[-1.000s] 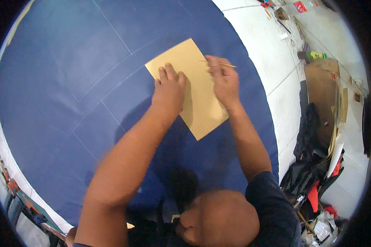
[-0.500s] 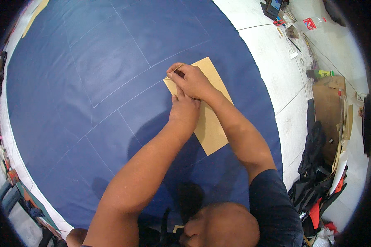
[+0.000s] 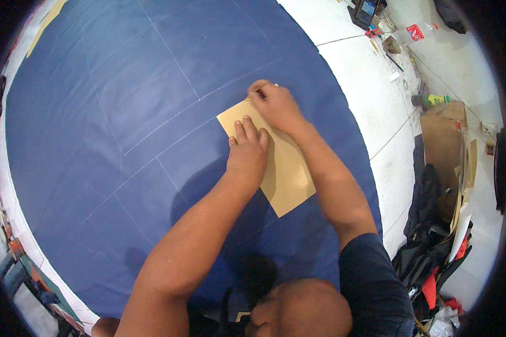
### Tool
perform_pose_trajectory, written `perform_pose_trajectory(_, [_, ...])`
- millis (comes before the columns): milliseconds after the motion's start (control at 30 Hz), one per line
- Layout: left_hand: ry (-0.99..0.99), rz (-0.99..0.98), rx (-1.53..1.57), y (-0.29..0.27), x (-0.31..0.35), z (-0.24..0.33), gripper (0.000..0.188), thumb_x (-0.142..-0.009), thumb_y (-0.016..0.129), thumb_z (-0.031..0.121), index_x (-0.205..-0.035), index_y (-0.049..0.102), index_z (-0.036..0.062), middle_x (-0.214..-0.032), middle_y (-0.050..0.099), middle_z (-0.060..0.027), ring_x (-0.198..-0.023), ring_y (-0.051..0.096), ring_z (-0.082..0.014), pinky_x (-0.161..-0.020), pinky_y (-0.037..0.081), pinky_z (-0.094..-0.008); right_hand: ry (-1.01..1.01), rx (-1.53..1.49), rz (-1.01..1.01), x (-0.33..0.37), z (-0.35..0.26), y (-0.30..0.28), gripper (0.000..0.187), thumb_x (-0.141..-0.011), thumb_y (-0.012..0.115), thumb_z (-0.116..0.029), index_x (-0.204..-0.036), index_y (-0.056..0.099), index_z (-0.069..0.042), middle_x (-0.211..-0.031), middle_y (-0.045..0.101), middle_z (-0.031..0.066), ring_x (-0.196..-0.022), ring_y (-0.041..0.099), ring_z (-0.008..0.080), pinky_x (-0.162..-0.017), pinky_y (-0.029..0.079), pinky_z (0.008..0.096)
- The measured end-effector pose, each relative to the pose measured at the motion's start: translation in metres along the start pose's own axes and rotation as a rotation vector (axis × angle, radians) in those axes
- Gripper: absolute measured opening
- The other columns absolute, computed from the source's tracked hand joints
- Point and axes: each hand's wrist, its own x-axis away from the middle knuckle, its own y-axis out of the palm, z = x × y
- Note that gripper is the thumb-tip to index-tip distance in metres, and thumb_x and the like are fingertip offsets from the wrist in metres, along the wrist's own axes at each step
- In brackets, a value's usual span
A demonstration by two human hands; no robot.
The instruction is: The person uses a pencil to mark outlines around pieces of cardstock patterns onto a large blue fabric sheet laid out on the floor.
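While the left hand (image 3: pixel 248 153) lies flat on card (image 3: pixel 288 177), right hand (image 3: pixel 277 108) pinching stick (image 3: pixel 263 85), bottle (image 3: pixel 433 100) near box (image 3: pixel 443 132)

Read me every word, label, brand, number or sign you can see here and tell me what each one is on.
Red label on the clear bottle: pale marks, too small to read reliably.
Green label on another bottle lying on its side: dark marks, too small to read.
Lit screen: too small to read.
Yellow card: no writing visible.
Blue cloth: only white lines, no words visible.
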Motion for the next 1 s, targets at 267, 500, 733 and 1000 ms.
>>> perform_pose_trajectory(267, [-0.026, -0.114, -0.019, -0.018, -0.005, 0.013, 0.104, -0.066, 0.088, 0.02, -0.153, 0.033, 0.0344, -0.151, 0.019, -0.0378, -0.139, 0.029, -0.0565, -0.104, 0.045, -0.057, 0.171, -0.12, 0.176, -0.011, 0.054, -0.034, 0.022, -0.096, 0.059, -0.021, -0.101, 0.066, 0.0, -0.088, 0.073, 0.017, -0.084, 0.073, 0.03, -0.073, 0.055, 0.0388])
perform_pose_trajectory(500, [-0.04, -0.131, 0.008, -0.018, -0.006, 0.012, 0.098, -0.07, 0.083, 0.013, -0.153, 0.034, 0.032, -0.152, 0.016, -0.0381, -0.141, 0.025, -0.0573, -0.104, 0.044, -0.0587, 0.163, -0.135, 0.231, -0.009, 0.055, -0.03, 0.021, -0.097, 0.058, -0.019, -0.102, 0.063, 0.0, -0.084, 0.073, 0.0158, -0.079, 0.074, 0.0275, -0.072, 0.056, 0.0371])
perform_pose_trajectory(733, [-0.047, -0.15, 0.007, -0.02, -0.007, 0.012, 0.098, -0.07, 0.083, 0.013, -0.153, 0.034, 0.0321, -0.153, 0.015, -0.0372, -0.141, 0.024, -0.0575, -0.105, 0.043, -0.0588, 0.178, -0.17, 0.26, -0.006, 0.05, -0.026, 0.019, -0.096, 0.057, -0.017, -0.102, 0.063, 0.0, -0.084, 0.073, 0.0169, -0.08, 0.073, 0.0293, -0.072, 0.056, 0.0388])
perform_pose_trajectory(1000, [-0.047, -0.199, 0.003, -0.024, -0.008, 0.016, 0.105, -0.067, 0.087, 0.017, -0.154, 0.031, 0.0332, -0.154, 0.013, -0.0374, -0.142, 0.023, -0.0569, -0.106, 0.042, -0.0592, 0.112, 0.085, 0.304, 0.014, 0.047, -0.027, 0.017, -0.094, 0.058, -0.015, -0.102, 0.062, -0.001, -0.09, 0.07, 0.0212, -0.086, 0.068, 0.0406, -0.076, 0.053, 0.0479])
